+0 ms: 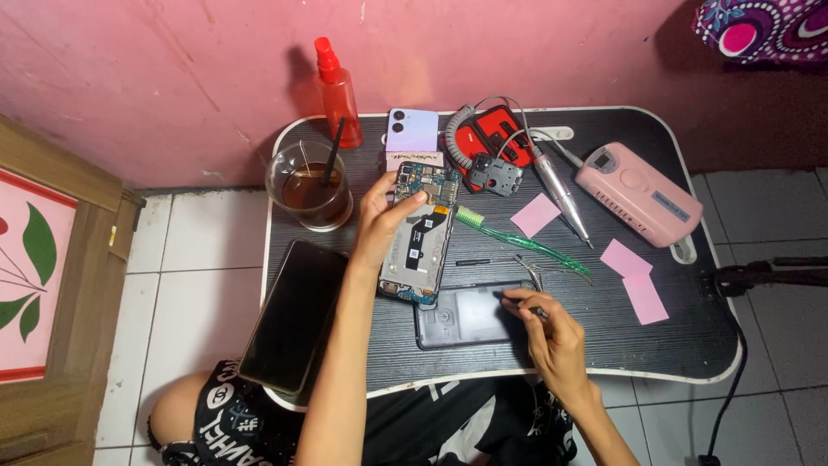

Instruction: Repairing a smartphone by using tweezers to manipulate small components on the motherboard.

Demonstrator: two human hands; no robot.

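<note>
Nearest my view, a dark phone screen panel [293, 317] lies face up over the counter's [673, 345] near left edge, set aside where neither arm crosses it. From there I go down in size. On the counter's far right sits a pink boxy power unit [636, 194], its pen-like handpiece [561, 194] lying just beside it. At far left a glass of dark drink [309, 185] with a straw stands by a red spray bottle [338, 91], well apart from the work. My left hand [379, 226] is closed on the opened phone [420, 231], thumb on its top edge and fingers under its left side, tilting the exposed circuit board toward me at the counter's middle. Beside it lies the dark back cover [466, 315]. My right hand [552, 332] pinches a thin tool, I judge tweezers [528, 304], over that cover. A green toothbrush [517, 237] and pink paper slips [634, 276] lie within reach.
</note>
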